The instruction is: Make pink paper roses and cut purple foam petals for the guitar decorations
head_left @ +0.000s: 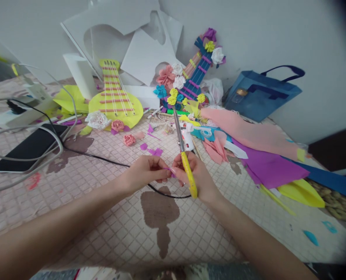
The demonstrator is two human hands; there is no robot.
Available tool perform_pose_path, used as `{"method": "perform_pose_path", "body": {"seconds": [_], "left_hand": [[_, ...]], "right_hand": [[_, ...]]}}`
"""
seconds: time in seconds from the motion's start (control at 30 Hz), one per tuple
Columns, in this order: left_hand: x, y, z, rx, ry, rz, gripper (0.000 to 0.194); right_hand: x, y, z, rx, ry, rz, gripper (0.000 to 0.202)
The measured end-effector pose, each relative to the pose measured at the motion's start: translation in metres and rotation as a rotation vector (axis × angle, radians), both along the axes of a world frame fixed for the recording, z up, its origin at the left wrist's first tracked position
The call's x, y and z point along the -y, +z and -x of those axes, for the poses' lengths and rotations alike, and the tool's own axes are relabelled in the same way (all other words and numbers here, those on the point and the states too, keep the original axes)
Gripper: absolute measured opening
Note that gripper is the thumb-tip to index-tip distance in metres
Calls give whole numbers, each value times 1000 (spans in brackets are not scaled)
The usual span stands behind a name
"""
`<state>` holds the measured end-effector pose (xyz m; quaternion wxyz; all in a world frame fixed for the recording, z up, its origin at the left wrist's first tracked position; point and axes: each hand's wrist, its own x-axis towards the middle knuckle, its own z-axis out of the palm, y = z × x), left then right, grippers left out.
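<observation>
We see two bare hands close together over the checked tablecloth [102,217]. The left hand [151,171] has its thumb and fingers pinched tight on a tiny bit of purple paper [171,171]. The right hand [199,175] is at the other side of that bit, with its fingers bent close to it. We see the yellow-handled scissors [189,171] held in the right hand too, blades pointing away toward the wall. The purple bit is between the two hands, up off the cloth. We can't tell how hard the right fingertips press on it.

A black cord [97,154] runs under the left hand. Just past the hands we see purple scraps [155,151], a pink paper rose [129,140] and a white tool with a red switch [187,140]. Farther back, a yellow paper guitar [117,105] leans up.
</observation>
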<state>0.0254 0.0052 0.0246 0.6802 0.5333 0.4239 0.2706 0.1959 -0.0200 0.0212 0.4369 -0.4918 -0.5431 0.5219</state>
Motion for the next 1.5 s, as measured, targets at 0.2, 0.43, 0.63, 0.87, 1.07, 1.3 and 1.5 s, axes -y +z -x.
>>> {"method": "perform_pose_path", "body": {"seconds": [0.2, 0.43, 0.63, 0.87, 1.07, 1.3, 1.5], "left_hand": [[-2, -1, 3, 65, -53, 31, 16], [-4, -2, 4, 154, -24, 98, 37], [-1, -2, 2, 57, -70, 0, 23], [-2, -3, 2, 45, -94, 14, 19], [1, -4, -1, 28, -102, 65, 16], [4, -7, -2, 14, -99, 11, 12], [4, -7, -1, 9, -101, 22, 12]], "right_hand": [[0, -1, -1, -11, -31, -16, 27], [-1, 0, 0, -44, -66, 5, 30], [0, -1, 2, -92, -43, 29, 29], [0, -3, 2, -97, -46, 49, 29], [1, 0, 4, -94, -25, 54, 32], [2, -2, 5, -78, -5, 65, 32], [2, -3, 5, -78, -9, 66, 31]]}}
